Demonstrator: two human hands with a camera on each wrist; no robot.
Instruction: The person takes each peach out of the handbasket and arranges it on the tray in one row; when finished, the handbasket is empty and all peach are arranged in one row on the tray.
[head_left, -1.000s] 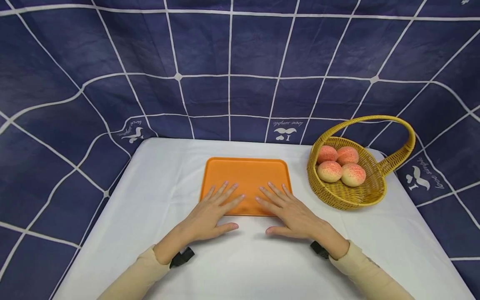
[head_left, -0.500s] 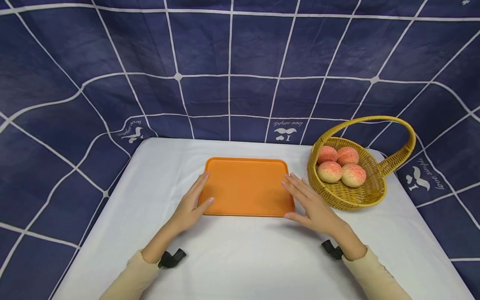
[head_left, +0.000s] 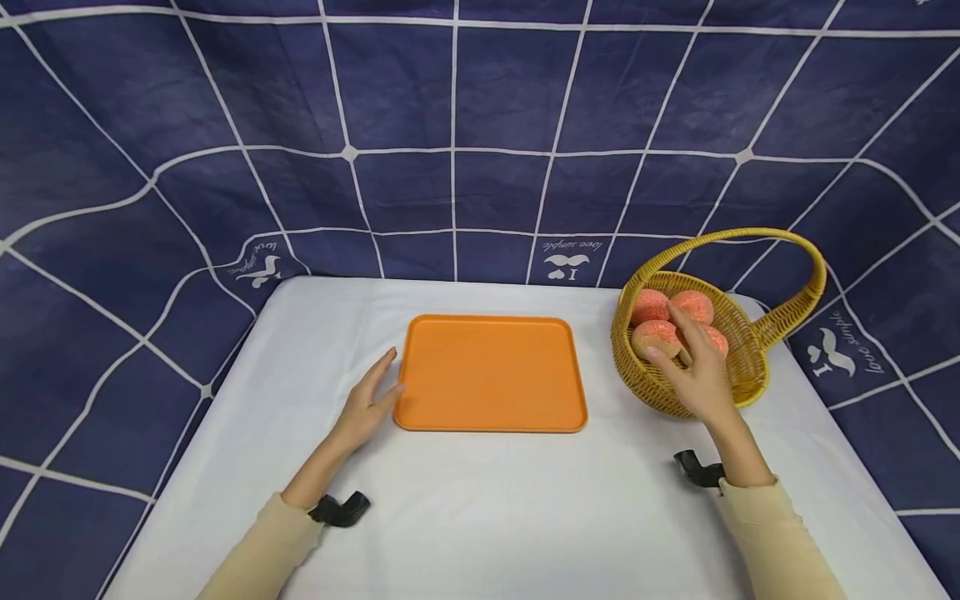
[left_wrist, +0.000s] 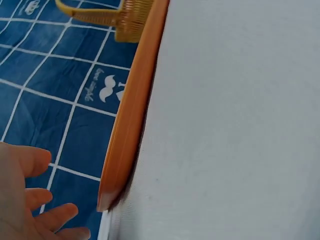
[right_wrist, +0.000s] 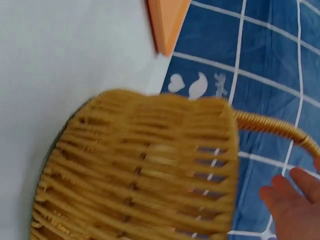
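In the head view my right hand (head_left: 701, 371) hovers over the front of the yellow wicker basket (head_left: 656, 392), fingers apart, above several pink-and-cream peaches (head_left: 655, 338); one is partly hidden behind it. Beside the left edge of the orange tray (head_left: 491, 375) is my left hand (head_left: 363, 408), fingers extended and holding nothing. The left wrist view has the fingers of my left hand (left_wrist: 35, 205) near the tray's side (left_wrist: 127, 120). From the right wrist, the basket's woven wall (right_wrist: 140, 170) fills the middle, with my right hand (right_wrist: 297, 207) at the right edge, holding nothing.
A white cloth (head_left: 480, 508) covers the table. The basket's tall arched handle (head_left: 813, 275) rises at the right, behind my right hand. A dark blue checked curtain (head_left: 510, 92) hangs behind and beside the table.
Both hands have moved apart from over the tray: the right one to the basket on the right, the left one just outside the tray's left edge. The tray and basket have stayed in place.
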